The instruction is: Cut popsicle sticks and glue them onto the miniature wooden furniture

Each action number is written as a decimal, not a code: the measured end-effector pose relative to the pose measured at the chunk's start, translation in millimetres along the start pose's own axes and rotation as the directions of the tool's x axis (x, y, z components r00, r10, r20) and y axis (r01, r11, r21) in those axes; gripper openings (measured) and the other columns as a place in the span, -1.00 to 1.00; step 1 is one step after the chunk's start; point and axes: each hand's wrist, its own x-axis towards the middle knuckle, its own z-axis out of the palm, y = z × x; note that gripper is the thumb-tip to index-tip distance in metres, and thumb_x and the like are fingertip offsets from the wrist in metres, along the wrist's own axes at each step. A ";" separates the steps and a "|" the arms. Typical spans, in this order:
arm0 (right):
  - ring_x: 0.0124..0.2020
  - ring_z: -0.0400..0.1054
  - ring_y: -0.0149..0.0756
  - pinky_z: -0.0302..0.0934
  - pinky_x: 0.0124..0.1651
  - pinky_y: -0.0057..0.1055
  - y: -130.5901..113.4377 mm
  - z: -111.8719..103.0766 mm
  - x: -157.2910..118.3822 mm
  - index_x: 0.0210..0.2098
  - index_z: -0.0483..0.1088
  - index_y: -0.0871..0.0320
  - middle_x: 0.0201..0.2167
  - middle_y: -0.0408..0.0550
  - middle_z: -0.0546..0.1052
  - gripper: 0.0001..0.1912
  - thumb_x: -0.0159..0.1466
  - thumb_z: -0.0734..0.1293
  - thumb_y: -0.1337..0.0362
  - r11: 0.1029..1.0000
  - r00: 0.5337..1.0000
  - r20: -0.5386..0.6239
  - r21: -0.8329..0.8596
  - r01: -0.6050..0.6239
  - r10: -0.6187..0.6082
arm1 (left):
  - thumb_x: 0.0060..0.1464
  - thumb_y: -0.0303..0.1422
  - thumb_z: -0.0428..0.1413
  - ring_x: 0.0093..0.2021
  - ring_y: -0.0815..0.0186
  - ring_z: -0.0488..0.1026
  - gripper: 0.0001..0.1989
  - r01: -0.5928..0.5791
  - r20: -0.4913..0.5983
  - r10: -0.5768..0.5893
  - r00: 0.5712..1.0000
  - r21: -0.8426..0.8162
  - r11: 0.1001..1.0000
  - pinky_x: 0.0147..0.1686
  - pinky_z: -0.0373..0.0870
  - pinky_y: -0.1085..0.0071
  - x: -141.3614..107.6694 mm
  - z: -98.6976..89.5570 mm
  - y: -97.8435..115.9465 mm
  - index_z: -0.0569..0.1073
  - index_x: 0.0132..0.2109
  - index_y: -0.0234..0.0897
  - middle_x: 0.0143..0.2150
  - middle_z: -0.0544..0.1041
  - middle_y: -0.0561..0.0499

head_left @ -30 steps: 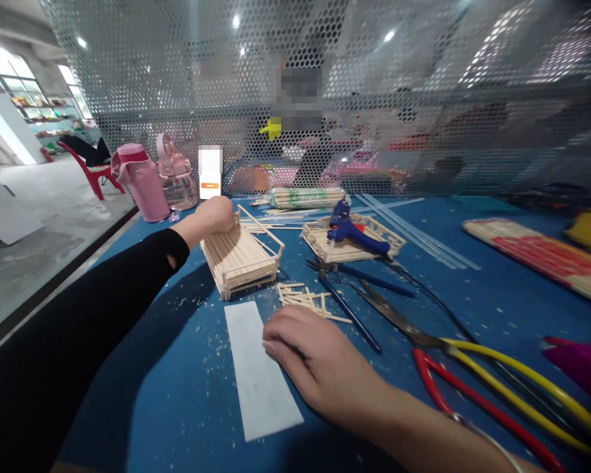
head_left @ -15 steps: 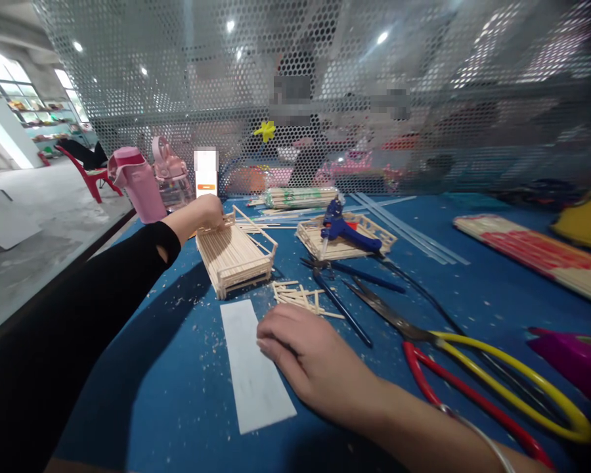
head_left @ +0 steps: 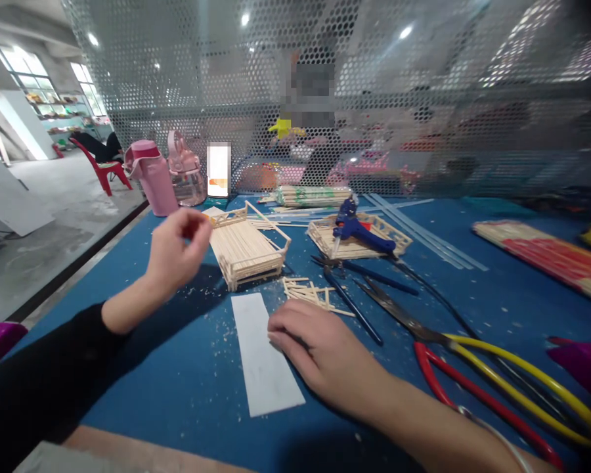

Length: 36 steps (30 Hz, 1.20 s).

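Observation:
My left hand (head_left: 178, 248) hovers just left of a small tray-like frame of thin wooden sticks (head_left: 246, 249). Its fingers are curled toward the thumb, with nothing visible in them. My right hand (head_left: 328, 345) rests on the table at the right edge of a white rectangular card (head_left: 266, 355). The fingers there are bent and pressed together; whatever they may hold is hidden. Just beyond that hand lies a small pile of short cut sticks (head_left: 310, 294).
A blue glue gun (head_left: 357, 230) lies on a second stick frame (head_left: 320, 230). Blue-handled pliers (head_left: 354, 309) and large red-and-yellow-handled scissors (head_left: 404, 322) lie to the right. Pink bottles (head_left: 157, 180) and a lit phone (head_left: 218, 171) stand at the back left before a perforated metal screen (head_left: 177, 79).
My left hand has let go of the stick frame's back left corner and drawn back toward me and left. My right hand stays by the card. The view has shifted slightly.

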 end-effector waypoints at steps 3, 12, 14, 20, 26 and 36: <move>-0.34 0.32 -0.32 0.20 -0.27 -0.39 1.8 -1.6 3.0 -0.35 0.39 0.16 -0.41 -0.05 0.47 -0.84 0.29 0.19 0.40 1.000 0.999 -0.028 -0.023 -0.020 0.019 | 0.13 -0.34 0.02 -0.55 0.41 0.33 -0.75 -0.354 0.449 0.357 0.819 -0.094 0.930 -0.52 0.19 0.48 -38.7 -16.7 31.1 0.42 -0.48 -0.30 -0.58 0.42 0.06; -0.33 0.30 -0.32 0.15 -0.25 -0.38 -3.0 -3.9 5.9 -0.38 0.41 0.17 -0.41 -0.05 0.47 -0.85 0.28 0.22 0.36 0.997 0.993 0.114 -0.067 0.049 -0.041 | 0.03 -0.01 0.10 -0.07 0.05 0.43 -0.56 -0.270 0.818 0.175 0.549 -0.025 0.962 -0.09 0.36 0.14 -75.6 -18.7 45.2 0.49 -0.19 -0.34 -0.12 0.49 -0.19; -0.34 0.28 -0.32 0.10 -0.24 -0.34 -6.7 0.8 8.8 -0.41 0.40 0.17 -0.42 -0.06 0.47 -0.82 0.29 0.21 0.37 0.990 0.977 0.202 -0.112 0.084 -0.060 | 0.02 -0.02 0.12 -0.02 0.00 0.40 -0.56 -0.254 0.818 0.174 0.549 -0.035 0.966 -0.05 0.35 0.10 -75.4 -15.2 43.3 0.50 -0.21 -0.34 -0.06 0.47 -0.22; -0.36 0.24 -0.30 -0.07 -0.25 -0.27 -13.2 7.3 12.2 -0.44 0.41 0.18 -0.46 -0.07 0.49 -0.79 0.27 0.20 0.39 0.941 0.975 0.197 -0.297 0.160 -0.104 | -0.05 -0.04 0.20 -0.02 0.01 0.44 -0.53 -0.189 0.839 0.136 0.527 -0.040 0.981 0.09 0.24 -0.03 -72.5 -12.5 44.0 0.46 -0.13 -0.33 -0.06 0.50 -0.20; -0.41 0.18 -0.28 -0.12 -0.28 -0.23 -20.9 5.4 12.2 -0.48 0.40 0.17 -0.55 -0.08 0.42 -0.76 0.28 0.18 0.42 0.811 0.952 0.190 -0.500 0.303 -0.239 | -0.08 -0.11 0.24 0.06 -0.02 0.41 -0.14 -0.132 0.822 0.107 0.560 -0.039 0.991 0.15 0.07 -0.17 -75.4 -13.0 43.0 0.06 0.26 -0.34 0.03 0.49 -0.22; -0.35 0.24 -0.18 -0.06 -0.28 -0.16 -18.3 10.8 26.6 -0.45 0.38 0.05 -0.48 -0.05 0.45 -0.60 0.33 0.03 0.47 0.620 0.873 0.394 -0.618 0.483 -0.288 | -0.07 -0.06 0.21 0.10 -0.05 0.38 0.06 -0.116 0.813 0.125 0.569 -0.072 0.991 0.17 -0.05 -0.20 -76.9 -7.4 37.0 -0.25 0.35 -0.34 0.11 0.44 -0.28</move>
